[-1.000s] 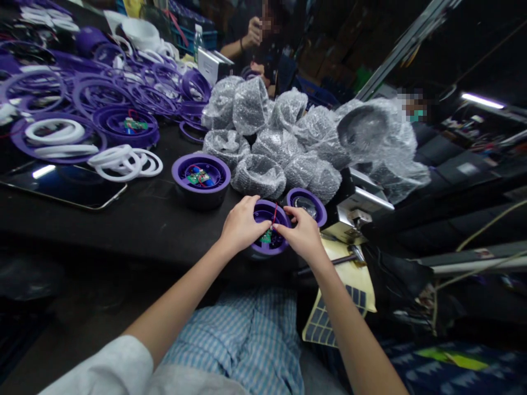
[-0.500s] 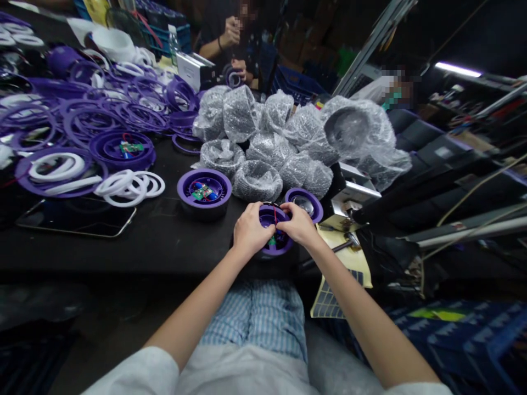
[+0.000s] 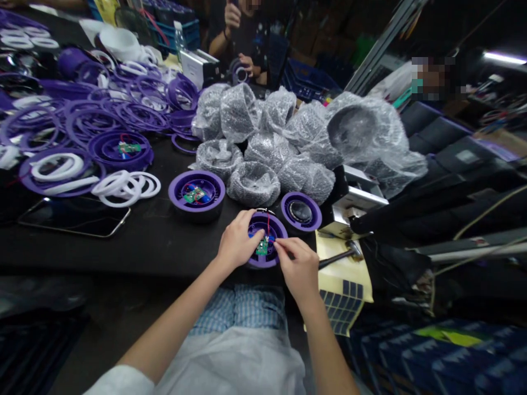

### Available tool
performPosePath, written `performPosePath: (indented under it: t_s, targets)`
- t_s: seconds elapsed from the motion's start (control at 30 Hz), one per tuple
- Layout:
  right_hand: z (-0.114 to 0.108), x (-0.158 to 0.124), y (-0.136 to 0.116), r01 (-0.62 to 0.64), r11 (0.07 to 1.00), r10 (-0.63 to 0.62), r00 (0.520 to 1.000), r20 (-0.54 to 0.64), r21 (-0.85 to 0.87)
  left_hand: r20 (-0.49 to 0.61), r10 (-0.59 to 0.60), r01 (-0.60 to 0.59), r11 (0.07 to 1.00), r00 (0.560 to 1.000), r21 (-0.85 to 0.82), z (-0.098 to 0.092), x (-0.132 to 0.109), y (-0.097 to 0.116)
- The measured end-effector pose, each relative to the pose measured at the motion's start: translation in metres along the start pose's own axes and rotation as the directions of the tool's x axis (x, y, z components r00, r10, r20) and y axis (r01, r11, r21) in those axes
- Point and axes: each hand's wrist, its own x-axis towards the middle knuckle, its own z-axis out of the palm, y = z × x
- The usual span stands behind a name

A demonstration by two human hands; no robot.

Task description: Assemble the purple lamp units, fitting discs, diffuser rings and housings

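Observation:
Close in front of me on the table is a round purple housing with a green circuit board and blue parts inside. A red wire rises from the board toward the far rim. My left hand is closed on the housing's left side, its thumb reaching in over the board. At the right rim, my right hand pinches thumb and forefinger together; what lies between them is too small to make out. A similar open housing with a board sits to the left, and a purple-rimmed round part to the right.
Several bubble-wrapped pieces are heaped behind the housings. Purple rings and white rings lie at the left near a tablet. A hammer rests on yellow paper at right. Across the table sits a person.
My right hand has moved from the far rim down to the near right side of the housing. My left thumb now lies over the board. The view has shifted slightly.

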Motion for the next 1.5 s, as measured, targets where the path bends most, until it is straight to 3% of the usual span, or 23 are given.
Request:
performPosePath:
  t_s: [0.23, 0.4, 0.73, 0.83, 1.0, 1.17, 1.37, 1.5]
  targets:
    - [0.013, -0.001, 0.0, 0.051, 0.989, -0.058, 0.997, -0.047, -0.136, -0.003, -0.008, 0.008, 1.0, 1.0, -0.017, 0.001, 0.0, -0.001]
    - [0.017, -0.001, 0.004, 0.042, 0.995, -0.047, 0.997, -0.055, -0.09, -0.001, 0.005, -0.005, 1.0, 1.0, -0.026, 0.0, 0.0, -0.001]
    - [0.019, 0.002, 0.001, -0.17, 0.985, 0.17, 0.985, -0.037, 0.012, -0.019, -0.006, 0.005, 0.998, 1.0, -0.06, 0.001, -0.001, -0.001]
    - [0.012, 0.004, 0.0, -0.229, 0.973, 0.228, 0.973, 0.028, 0.028, -0.019, -0.008, 0.007, 0.998, 1.0, -0.069, 0.0, -0.002, 0.0]
    - [-0.007, 0.013, 0.002, -0.006, 0.996, 0.023, 0.982, 0.19, -0.09, -0.015, -0.003, 0.002, 0.997, 1.0, -0.075, -0.002, -0.002, 0.001]
    - [-0.012, 0.016, 0.004, 0.033, 0.989, 0.016, 0.948, 0.319, -0.145, -0.02, -0.006, 0.005, 0.997, 1.0, -0.073, -0.002, -0.002, 0.001]
    - [-0.003, 0.016, -0.005, -0.005, 0.943, 0.09, 0.967, 0.239, -0.333, -0.021, -0.011, 0.01, 0.998, 1.0, -0.055, -0.001, -0.003, 0.002]
    - [0.007, 0.009, -0.007, -0.08, 0.941, 0.139, 0.977, 0.16, -0.329, -0.03, -0.024, 0.023, 0.999, 0.999, -0.036, -0.001, -0.004, 0.004]
